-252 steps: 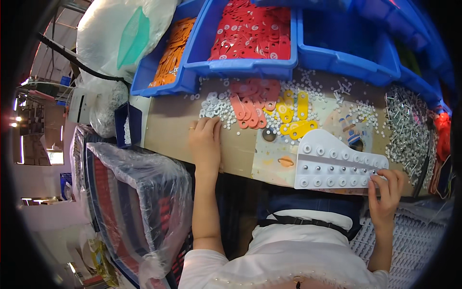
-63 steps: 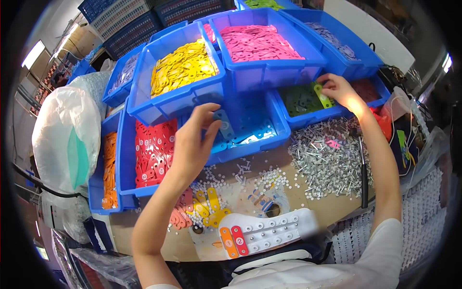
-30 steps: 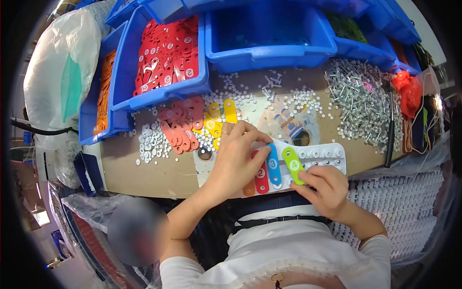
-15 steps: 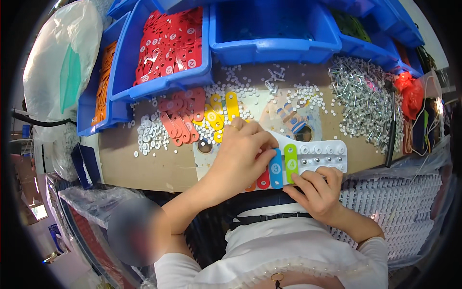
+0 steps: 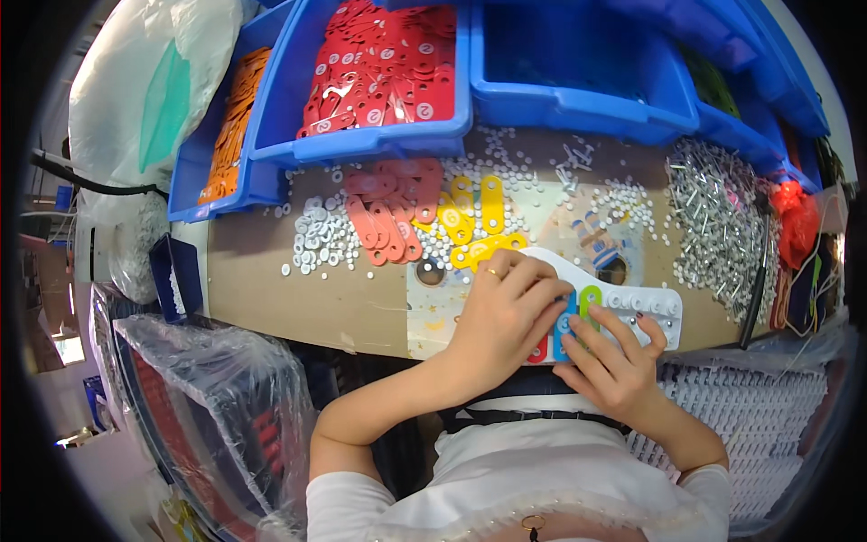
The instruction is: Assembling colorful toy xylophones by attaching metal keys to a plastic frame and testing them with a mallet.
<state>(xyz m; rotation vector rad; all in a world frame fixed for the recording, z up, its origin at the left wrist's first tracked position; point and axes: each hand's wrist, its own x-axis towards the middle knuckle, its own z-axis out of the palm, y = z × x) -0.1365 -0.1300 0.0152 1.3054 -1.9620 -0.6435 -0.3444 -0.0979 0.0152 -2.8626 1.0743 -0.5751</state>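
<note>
- Nearest the body, at the table's near edge, both hands lie on a white base (image 5: 646, 303) studded with pegs.
- Left hand (image 5: 506, 312) lies palm down over the base's left part, fingers curled loosely and pressing on the bars there; it covers them, so I cannot tell whether it grips anything. A ring shows on one finger.
- Right hand (image 5: 610, 361) sits just right of it, open, fingertips spread on a green bar (image 5: 589, 300) and the pegs beside it; nothing is clasped.
- Blue bar (image 5: 564, 323) and red bar (image 5: 538, 350) lie side by side between the two hands, left of the green one.
- Cardboard table (image 5: 298, 303) carries, farther out, loose yellow bars (image 5: 479, 217), a heap of red bars (image 5: 388, 212) to their left, and scattered white washers (image 5: 316, 239).
- Far right, a pile of metal screws (image 5: 718, 217).
- Farthest back, blue bins: red tags (image 5: 379, 68) in one, orange pieces (image 5: 233, 117) in the bin to its left.
- Far left, a plastic bag (image 5: 149, 99).
</note>
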